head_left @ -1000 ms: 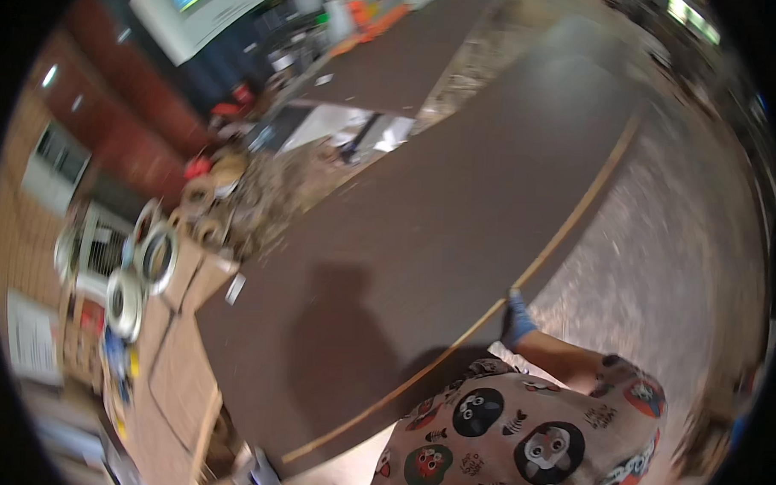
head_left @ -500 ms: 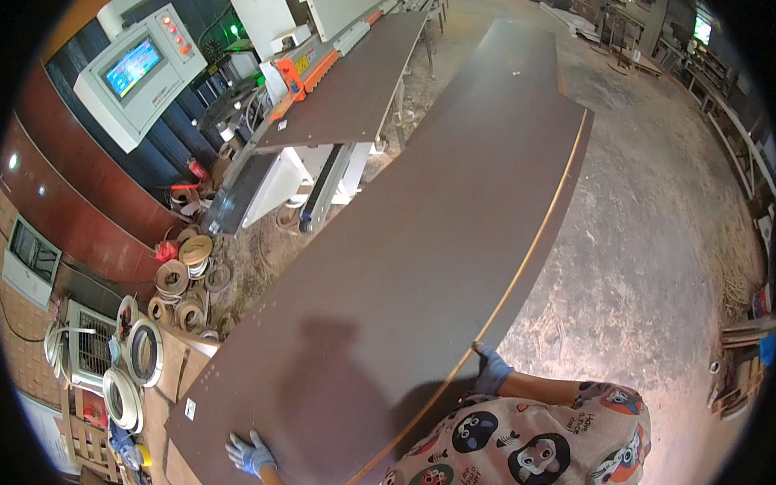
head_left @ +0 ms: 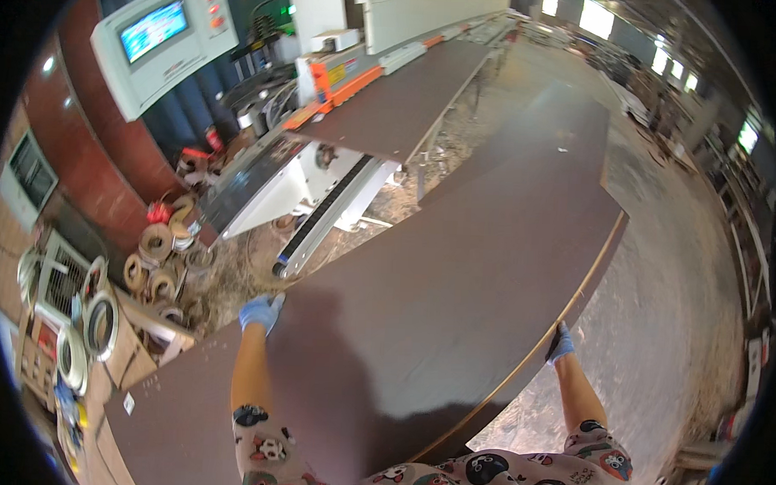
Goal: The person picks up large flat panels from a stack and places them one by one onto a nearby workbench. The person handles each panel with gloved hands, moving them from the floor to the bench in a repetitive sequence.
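A long dark brown board stretches from below me to the far right, with a tan strip along its near edge. My left hand, in a blue-grey glove, grips the board's left edge, its fingers bent over it. On the other side, my gloved right hand holds the edge with the tan strip, partly hidden by the board. My shadow falls across the board's surface, and a small white label is stuck near its left end.
Ahead on the left stands a white machine with an orange guard, bearing another brown panel. A control box with a lit screen hangs at the upper left. Rolls of edging lie beside the machine. Concrete floor extends right.
My left hand has gone from lying flat near the board's left end to its far edge. My right hand still holds the strip-side edge. The view has shifted.
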A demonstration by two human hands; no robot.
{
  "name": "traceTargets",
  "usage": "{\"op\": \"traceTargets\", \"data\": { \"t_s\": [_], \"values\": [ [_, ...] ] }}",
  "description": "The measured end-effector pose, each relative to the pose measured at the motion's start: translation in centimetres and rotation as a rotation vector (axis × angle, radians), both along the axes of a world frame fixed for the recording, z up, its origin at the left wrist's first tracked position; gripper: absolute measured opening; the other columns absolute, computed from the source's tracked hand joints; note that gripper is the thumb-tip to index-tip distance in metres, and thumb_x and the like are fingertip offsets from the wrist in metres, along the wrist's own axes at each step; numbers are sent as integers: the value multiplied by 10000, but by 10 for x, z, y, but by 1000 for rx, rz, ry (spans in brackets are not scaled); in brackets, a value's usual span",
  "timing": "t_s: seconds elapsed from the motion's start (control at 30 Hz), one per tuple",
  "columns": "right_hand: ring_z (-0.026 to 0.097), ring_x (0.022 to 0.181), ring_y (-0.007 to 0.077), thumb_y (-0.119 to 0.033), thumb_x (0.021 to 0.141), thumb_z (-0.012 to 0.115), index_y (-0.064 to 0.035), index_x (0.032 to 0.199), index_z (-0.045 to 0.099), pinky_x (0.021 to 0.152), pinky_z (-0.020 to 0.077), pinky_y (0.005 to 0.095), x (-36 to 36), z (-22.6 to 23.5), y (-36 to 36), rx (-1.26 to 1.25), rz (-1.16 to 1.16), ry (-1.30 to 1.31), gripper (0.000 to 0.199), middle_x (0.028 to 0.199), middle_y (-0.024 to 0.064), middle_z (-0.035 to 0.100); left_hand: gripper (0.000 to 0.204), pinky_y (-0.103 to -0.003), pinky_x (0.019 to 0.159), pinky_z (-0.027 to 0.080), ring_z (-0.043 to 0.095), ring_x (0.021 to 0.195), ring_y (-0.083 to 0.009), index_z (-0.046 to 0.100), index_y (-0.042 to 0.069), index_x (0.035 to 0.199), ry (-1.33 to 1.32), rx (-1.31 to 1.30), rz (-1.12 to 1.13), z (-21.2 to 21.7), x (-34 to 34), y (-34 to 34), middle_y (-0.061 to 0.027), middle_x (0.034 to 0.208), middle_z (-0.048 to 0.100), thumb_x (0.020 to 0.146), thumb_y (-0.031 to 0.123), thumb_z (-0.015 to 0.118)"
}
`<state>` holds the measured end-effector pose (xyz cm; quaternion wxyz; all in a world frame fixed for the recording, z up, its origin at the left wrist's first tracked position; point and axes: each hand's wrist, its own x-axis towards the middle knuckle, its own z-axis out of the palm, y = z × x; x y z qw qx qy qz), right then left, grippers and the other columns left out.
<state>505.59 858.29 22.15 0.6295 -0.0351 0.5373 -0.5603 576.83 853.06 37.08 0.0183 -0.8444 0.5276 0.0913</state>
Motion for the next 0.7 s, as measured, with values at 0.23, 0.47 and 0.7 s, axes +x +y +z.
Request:
{"op": "traceTargets", "data": {
  "t_s": [0.23,0.47,0.7],
  "values": [
    [456,1210,320,-557,889,434,-121,1304,473,1041,318,509,25,3,14,-46,-77,-64,603,1332,88,497,579,-420,927,427,567,1081,-321,609,168,1166,28,71,30,23,23,16,-149,1154,607,881,600,348],
    [379,1270,323,-557,890,418,-133,1362,407,1063,267,503,138,20,75,-49,-3,-144,635,1407,90,413,601,-435,901,436,582,1031,-350,640,140,1107,-34,5,190,60,117,116,-167,1092,626,888,603,327],
    [392,1261,324,-568,893,403,-124,1362,403,1070,275,476,291,59,107,-1,119,-234,646,1385,119,427,578,-438,870,448,588,989,-366,668,108,1015,-156,-122,287,85,253,248,-191,1034,633,897,574,347]
  ]
}}
